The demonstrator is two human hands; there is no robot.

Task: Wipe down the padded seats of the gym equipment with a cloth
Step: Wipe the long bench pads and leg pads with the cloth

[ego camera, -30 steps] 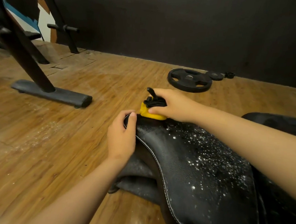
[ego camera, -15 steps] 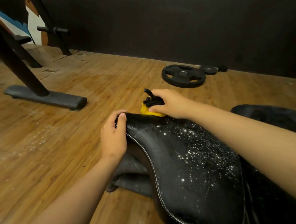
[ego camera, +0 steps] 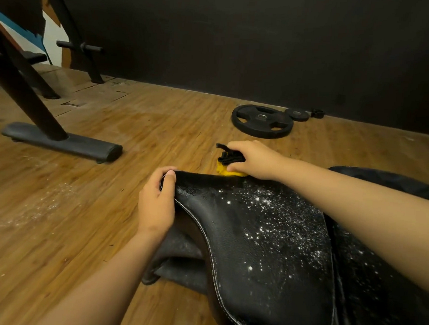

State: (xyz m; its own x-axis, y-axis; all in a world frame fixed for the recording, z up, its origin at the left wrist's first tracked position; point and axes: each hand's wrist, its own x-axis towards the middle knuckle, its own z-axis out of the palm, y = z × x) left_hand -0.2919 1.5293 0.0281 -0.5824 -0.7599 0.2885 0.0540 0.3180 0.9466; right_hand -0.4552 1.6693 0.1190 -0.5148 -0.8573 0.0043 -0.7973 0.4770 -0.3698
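head view: left hand [ego camera: 157,204] grips the padded seat [ego camera: 265,253] by its tip; right hand [ego camera: 252,159], just beyond, clutches the cloth [ego camera: 227,160]; firm overlapping strokes should lift the speckles [ego camera: 261,203].

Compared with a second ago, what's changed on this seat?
The right hand, gripping the cloth, has slid a little along the far edge of the seat, away from the left hand. The left hand still holds the seat's tip; the white specks remain.
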